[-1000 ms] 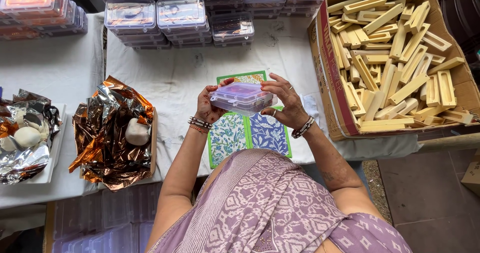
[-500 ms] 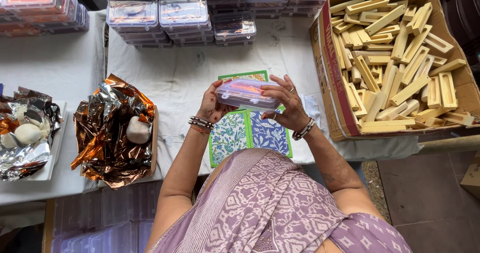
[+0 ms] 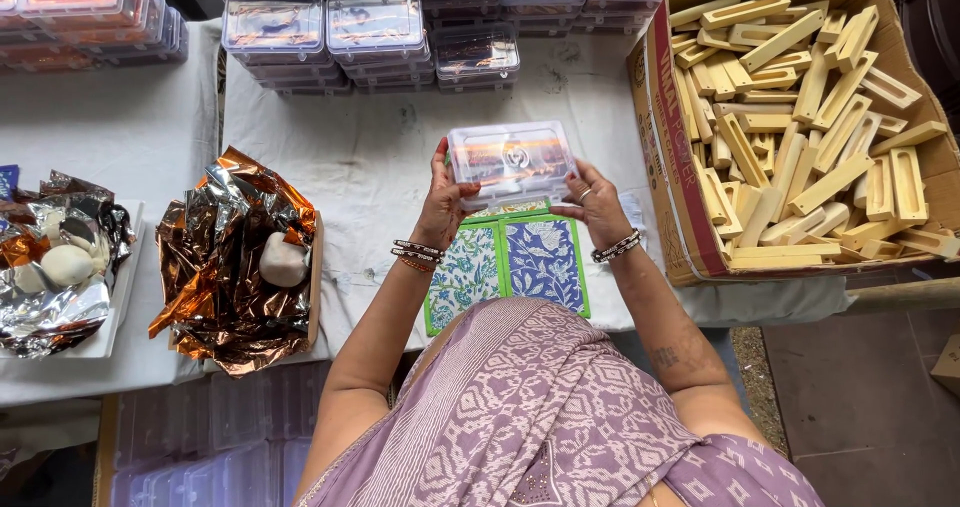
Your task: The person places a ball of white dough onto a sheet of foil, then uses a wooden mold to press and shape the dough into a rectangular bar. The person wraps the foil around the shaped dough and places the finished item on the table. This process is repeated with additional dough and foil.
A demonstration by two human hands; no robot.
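at the far left a tray of crumpled silver foil (image 3: 55, 297) held pale rounded lumps, and next to it copper foil (image 3: 215, 267) lay spread open with one pale lump (image 3: 283, 260) on top, near enough that my arm could get to it. my left hand (image 3: 443, 205) pinched the left end of the clear plastic box (image 3: 512, 164), thumb on top and fingers curled under, so the lid sat flat and level. the box hung above the white cloth, just past the floral pad (image 3: 507, 269) in front of me, with nothing under it. my right hand (image 3: 595, 205) gripped the right end the same way, both holds narrow and firm on the box. stacks of filled clear boxes (image 3: 370, 27) lined the back edge, and at the right an open cardboard carton (image 3: 660, 137) of wooden pieces (image 3: 800, 117) sat near my elbow.
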